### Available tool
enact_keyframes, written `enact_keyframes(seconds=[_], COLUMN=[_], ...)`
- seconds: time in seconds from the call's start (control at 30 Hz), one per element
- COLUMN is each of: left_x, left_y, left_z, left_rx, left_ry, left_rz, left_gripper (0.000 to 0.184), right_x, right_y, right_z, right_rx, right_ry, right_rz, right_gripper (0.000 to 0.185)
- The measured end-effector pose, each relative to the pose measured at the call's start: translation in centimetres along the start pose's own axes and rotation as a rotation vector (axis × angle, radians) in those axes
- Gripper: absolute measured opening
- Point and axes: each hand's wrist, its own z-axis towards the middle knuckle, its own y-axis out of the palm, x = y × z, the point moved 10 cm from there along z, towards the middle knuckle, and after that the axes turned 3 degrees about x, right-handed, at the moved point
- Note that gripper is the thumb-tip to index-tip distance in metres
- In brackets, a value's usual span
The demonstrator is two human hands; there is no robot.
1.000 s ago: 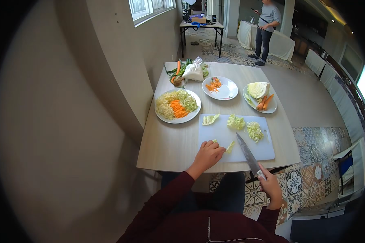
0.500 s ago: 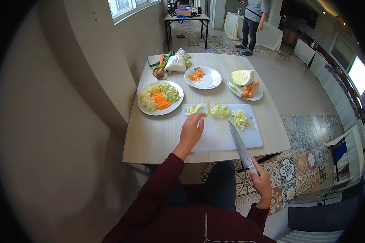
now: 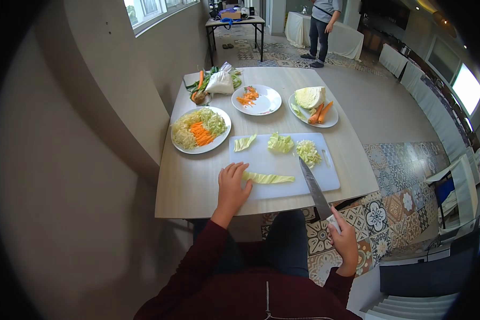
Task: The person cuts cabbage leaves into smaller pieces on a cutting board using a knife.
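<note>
My left hand (image 3: 233, 186) rests at the left front of the white cutting board (image 3: 282, 191), its thumb and fingertips on the left end of a long cabbage strip (image 3: 272, 178). In my right hand (image 3: 344, 240) is the handle of a large knife (image 3: 316, 189), its blade slanting up and left over the board. The knife tip is beside a pile of shredded cabbage (image 3: 308, 153). Along the back of the board lie a cabbage leaf piece (image 3: 280, 142) and a smaller piece (image 3: 245, 142).
Behind the board stand a plate of shredded vegetables (image 3: 225, 136), a plate with carrot bits (image 3: 269, 105) and a plate (image 3: 332, 120) with cabbage and carrots. A bag of white contents (image 3: 220, 83) sits at the back left. A person (image 3: 320, 32) stands in the background.
My left hand has brought a long cabbage strip down onto the front of the board, where it now lies lengthwise. My right hand still holds the knife. The view has shifted.
</note>
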Motion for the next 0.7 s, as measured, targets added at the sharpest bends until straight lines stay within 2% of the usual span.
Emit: enact_keyframes(seconds=[0.07, 0.17, 0.3, 0.47, 0.57, 0.7], left_x=[-1.3, -1.6, -2.0, -2.7, -3.0, -3.5], left_y=[-0.2, 0.9, -0.4, -1.8, -2.5, -3.2], left_z=[0.4, 0.5, 0.6, -0.2, -0.1, -0.1], left_rx=[-0.071, -0.171, -0.062, 0.020, 0.009, -0.021], left_ry=[-0.039, 0.033, 0.050, 0.011, -0.010, -0.121], left_rz=[0.052, 0.044, 0.026, 0.120, 0.110, 0.047], left_gripper=[0.051, 0.048, 0.038, 0.031, 0.031, 0.033], right_x=[0.4, -0.2, 1.3, 0.8, -0.5, -1.0], right_y=[0.0, -0.2, 0.7, 1.3, 1.0, 1.3], right_z=[0.1, -0.1, 0.2, 0.2, -0.1, -0.1], right_rx=[0.036, 0.080, 0.060, 0.020, 0.031, 0.025], right_ry=[-0.030, -0.010, -0.082, -0.066, 0.028, 0.009], right_rz=[-0.034, -0.103, -0.120, -0.143, -0.131, -0.108], right_gripper=[0.053, 0.049, 0.050, 0.050, 0.047, 0.048])
